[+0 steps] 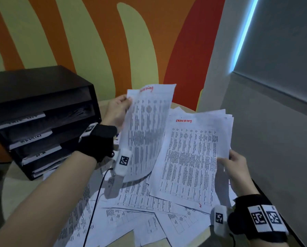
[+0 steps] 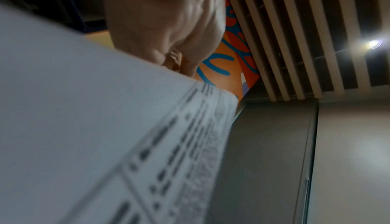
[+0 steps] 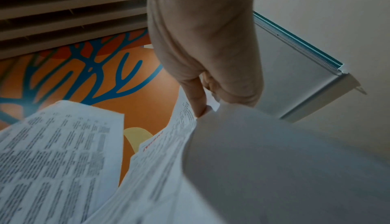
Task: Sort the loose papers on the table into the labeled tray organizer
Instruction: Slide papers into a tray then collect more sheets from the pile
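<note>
The left hand pinches one printed sheet by its upper left edge, long axis near upright. The right hand, just beside it, grips a paper stack by its right edge, tilted leftward.

Tray labels blurred, unreadable

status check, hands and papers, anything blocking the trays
Left hand grips one sheet. Right hand grips a stack. Loose papers cover table. Tray organizer front unobstructed.
</note>
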{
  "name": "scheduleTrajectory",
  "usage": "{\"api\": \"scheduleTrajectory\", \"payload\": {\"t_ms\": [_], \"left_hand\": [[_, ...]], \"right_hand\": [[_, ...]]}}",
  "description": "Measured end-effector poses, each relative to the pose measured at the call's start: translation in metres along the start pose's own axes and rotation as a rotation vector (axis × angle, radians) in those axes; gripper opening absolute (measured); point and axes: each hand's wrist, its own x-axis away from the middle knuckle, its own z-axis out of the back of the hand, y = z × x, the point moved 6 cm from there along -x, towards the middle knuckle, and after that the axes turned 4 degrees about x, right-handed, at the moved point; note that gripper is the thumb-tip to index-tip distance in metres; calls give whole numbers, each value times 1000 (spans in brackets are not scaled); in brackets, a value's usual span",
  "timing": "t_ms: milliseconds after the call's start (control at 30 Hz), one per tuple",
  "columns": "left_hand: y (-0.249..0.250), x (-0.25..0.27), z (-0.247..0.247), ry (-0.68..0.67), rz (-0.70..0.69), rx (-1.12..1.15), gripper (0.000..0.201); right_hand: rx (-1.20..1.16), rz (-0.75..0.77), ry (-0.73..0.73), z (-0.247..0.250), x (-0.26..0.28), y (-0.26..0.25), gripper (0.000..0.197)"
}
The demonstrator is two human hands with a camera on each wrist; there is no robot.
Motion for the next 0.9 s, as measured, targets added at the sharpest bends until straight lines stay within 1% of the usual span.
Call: {"api": "scheduleTrajectory", "payload": {"t_ms": [67, 133, 200, 233, 300, 333, 400, 467, 533, 567, 600, 667, 733, 767, 800, 833, 867, 900], "left_hand": [[6, 11, -22, -98, -6, 34, 18], [19, 19, -41, -186, -25, 42, 17], [34, 24, -56, -228, -56, 79, 17], [40, 26, -61, -220, -68, 88, 17], [37, 21, -63, -115, -63, 57, 17], [27, 15, -59, -39, -64, -2, 19], [0, 6, -51, 88, -68, -198, 19], [-33, 5, -47, 162, -24, -344, 17], [-63, 5, -49, 183, 37, -401, 27], [-73, 7, -51, 194, 68, -400, 28], [-81, 7, -51, 204, 88, -400, 23], [-86, 10, -54, 208, 109, -443, 4], [-87, 11, -56, 221, 104, -433, 10], [-89, 10, -56, 217, 103, -410, 9], [-91, 9, -55, 212, 95, -375, 5], [-93, 10, -55, 192, 117, -333, 7], [-98, 9, -52, 163, 153, -275, 10], [-99, 11, -50, 127, 203, -231, 13]], "right_hand": [[-17, 2, -3, -2, 1, 2, 22], [-22, -6, -15, -3, 4, 4, 17], [-39, -16, -15, -1, 6, 4, 13], [-53, -19, -17, -1, 5, 3, 13], [-64, -8, -14, 0, 1, 4, 17], [-64, 1, -18, 0, -2, 4, 19], [-85, 10, -49, 0, -3, -1, 23], [-136, 31, -115, -3, 1, -11, 24], [-192, 44, -197, -10, 9, -21, 22], [-211, 42, -216, -14, 10, -23, 19], [-225, 34, -229, -18, 10, -23, 18], [-255, -5, -266, -26, 7, -17, 28], [-238, -43, -307, -33, 6, -10, 42], [-199, -35, -316, -35, 5, -8, 44], [-156, -13, -317, -36, 6, -7, 37], [-104, 14, -305, -35, 6, -6, 24], [-55, 29, -284, -32, 7, -6, 16], [-10, 40, -249, -28, 7, -4, 17]]}}
